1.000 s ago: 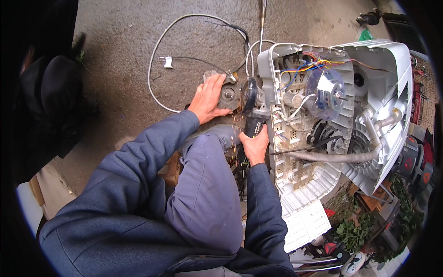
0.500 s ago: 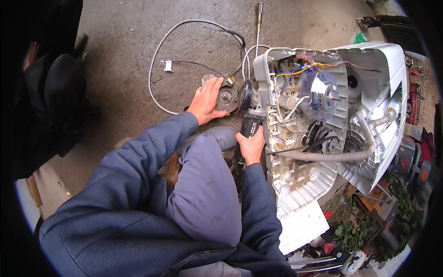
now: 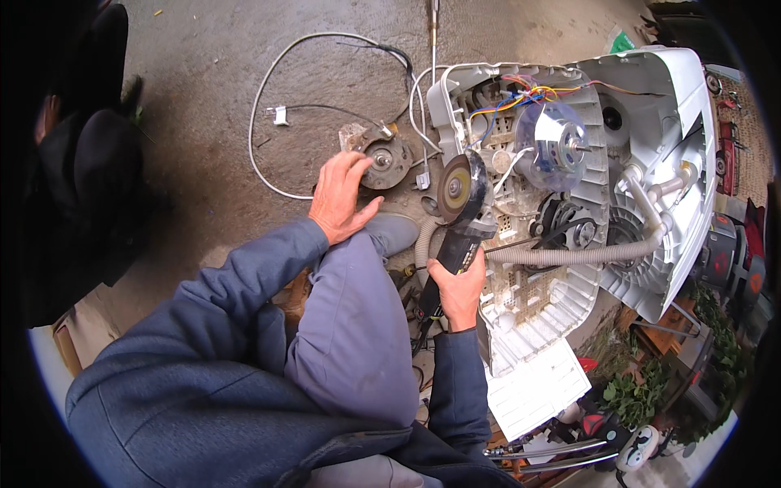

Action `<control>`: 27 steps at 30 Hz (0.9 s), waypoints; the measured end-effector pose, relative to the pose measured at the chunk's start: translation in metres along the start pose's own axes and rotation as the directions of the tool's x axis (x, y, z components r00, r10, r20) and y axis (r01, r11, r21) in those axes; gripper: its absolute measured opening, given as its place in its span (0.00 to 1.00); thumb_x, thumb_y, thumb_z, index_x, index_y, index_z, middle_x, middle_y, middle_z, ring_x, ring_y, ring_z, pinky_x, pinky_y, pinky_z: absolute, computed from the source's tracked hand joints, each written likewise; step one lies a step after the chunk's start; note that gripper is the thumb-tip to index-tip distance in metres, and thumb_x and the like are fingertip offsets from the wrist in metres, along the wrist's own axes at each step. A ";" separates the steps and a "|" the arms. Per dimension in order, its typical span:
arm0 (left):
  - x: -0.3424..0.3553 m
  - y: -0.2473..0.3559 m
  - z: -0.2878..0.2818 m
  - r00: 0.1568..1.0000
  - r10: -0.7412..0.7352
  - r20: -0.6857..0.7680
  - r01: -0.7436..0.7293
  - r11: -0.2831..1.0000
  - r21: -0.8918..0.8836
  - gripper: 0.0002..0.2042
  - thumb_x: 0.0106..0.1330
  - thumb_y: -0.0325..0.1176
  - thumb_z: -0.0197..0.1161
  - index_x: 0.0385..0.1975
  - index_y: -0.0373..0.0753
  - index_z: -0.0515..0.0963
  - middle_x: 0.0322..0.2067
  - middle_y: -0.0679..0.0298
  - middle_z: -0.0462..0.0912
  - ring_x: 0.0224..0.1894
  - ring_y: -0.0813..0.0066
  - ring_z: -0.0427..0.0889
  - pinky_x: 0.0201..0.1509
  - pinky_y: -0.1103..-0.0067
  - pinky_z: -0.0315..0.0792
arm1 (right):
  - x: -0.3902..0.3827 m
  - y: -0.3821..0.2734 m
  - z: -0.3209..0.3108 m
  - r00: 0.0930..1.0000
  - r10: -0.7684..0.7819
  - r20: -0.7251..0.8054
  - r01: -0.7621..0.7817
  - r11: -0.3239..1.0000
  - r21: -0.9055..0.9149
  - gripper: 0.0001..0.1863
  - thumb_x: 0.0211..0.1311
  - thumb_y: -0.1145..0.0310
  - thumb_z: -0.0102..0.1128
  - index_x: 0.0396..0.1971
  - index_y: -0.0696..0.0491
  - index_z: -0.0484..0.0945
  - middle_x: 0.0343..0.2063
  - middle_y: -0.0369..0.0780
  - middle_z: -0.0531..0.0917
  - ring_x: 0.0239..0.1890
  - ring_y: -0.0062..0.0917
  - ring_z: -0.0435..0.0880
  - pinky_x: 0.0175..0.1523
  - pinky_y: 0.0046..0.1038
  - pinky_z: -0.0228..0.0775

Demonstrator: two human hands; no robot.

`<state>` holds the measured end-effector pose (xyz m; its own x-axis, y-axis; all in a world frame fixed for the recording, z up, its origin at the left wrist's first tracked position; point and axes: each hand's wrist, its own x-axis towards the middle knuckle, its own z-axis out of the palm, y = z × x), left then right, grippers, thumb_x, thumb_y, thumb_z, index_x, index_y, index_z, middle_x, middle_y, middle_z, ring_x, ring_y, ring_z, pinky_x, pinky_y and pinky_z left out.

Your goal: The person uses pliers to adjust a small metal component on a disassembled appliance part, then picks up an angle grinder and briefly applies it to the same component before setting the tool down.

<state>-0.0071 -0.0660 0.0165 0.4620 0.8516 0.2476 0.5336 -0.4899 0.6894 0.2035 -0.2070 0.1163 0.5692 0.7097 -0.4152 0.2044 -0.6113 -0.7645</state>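
Observation:
My right hand (image 3: 460, 291) is wrapped round the black body of an angle grinder (image 3: 458, 254). The grinder's worn disc (image 3: 455, 189) is turned up toward me, beside the white appliance housing (image 3: 508, 329). My left hand (image 3: 342, 195) is open, fingers stretched, holding nothing. Its fingertips lie at the near edge of a round, dirty metal part (image 3: 386, 165) with a central shaft, which rests on the ground with a cable running from it. Whether they touch it I cannot tell. A white connector (image 3: 280, 115) ends a dark wire beside it.
The housing on my right bears a clear-covered motor (image 3: 553, 150), coloured wires (image 3: 529, 99) and a ribbed hose (image 3: 569, 255). A grey cable (image 3: 262, 122) loops over the concrete. A long screwdriver-like rod (image 3: 434, 41) lies beyond. A person in dark clothes (image 3: 106, 163) is at the left.
My right hand has brought the grinder back toward me and tilted it, so its disc now shows. My left hand has drawn back from the round metal part.

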 end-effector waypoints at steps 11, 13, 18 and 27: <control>0.062 0.168 -0.012 0.592 0.169 0.788 0.780 0.125 -0.613 0.31 0.62 0.38 0.78 0.61 0.32 0.74 0.50 0.62 0.83 0.52 0.77 0.81 0.58 0.76 0.76 | -0.048 -0.060 -0.032 0.967 -0.212 -0.137 0.220 0.975 0.041 0.45 0.49 0.69 0.80 0.66 0.64 0.64 0.51 0.45 0.81 0.52 0.30 0.82 0.60 0.32 0.74; 0.073 0.187 -0.022 0.573 0.112 0.812 0.816 0.014 -0.578 0.23 0.62 0.36 0.77 0.53 0.33 0.79 0.47 0.63 0.84 0.48 0.78 0.82 0.52 0.76 0.79 | -0.061 -0.082 -0.040 0.959 -0.254 -0.125 0.254 0.967 -0.015 0.49 0.53 0.72 0.76 0.72 0.66 0.57 0.61 0.52 0.75 0.62 0.34 0.78 0.67 0.34 0.70; 0.097 0.223 -0.054 0.628 0.195 0.753 0.778 -0.138 -0.613 0.18 0.67 0.32 0.71 0.52 0.29 0.79 0.49 0.53 0.87 0.53 0.64 0.87 0.61 0.69 0.82 | -0.112 -0.084 -0.074 0.919 -0.393 -0.012 0.305 0.692 0.654 0.52 0.62 0.66 0.71 0.77 0.69 0.48 0.73 0.57 0.63 0.75 0.42 0.67 0.77 0.39 0.60; 0.109 0.313 -0.120 0.609 0.275 0.744 0.786 -0.082 -0.613 0.15 0.66 0.37 0.71 0.42 0.31 0.79 0.31 0.55 0.86 0.33 0.66 0.88 0.43 0.71 0.86 | -0.190 -0.068 -0.107 0.799 -0.553 -0.238 0.548 0.503 0.669 0.42 0.66 0.75 0.70 0.74 0.69 0.58 0.70 0.55 0.70 0.72 0.41 0.73 0.76 0.40 0.64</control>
<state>0.1252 -0.1039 0.3414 0.9552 0.2452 -0.1658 -0.1149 0.8235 0.5555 0.1664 -0.3370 0.2999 0.5312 0.8212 0.2084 -0.1183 0.3154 -0.9415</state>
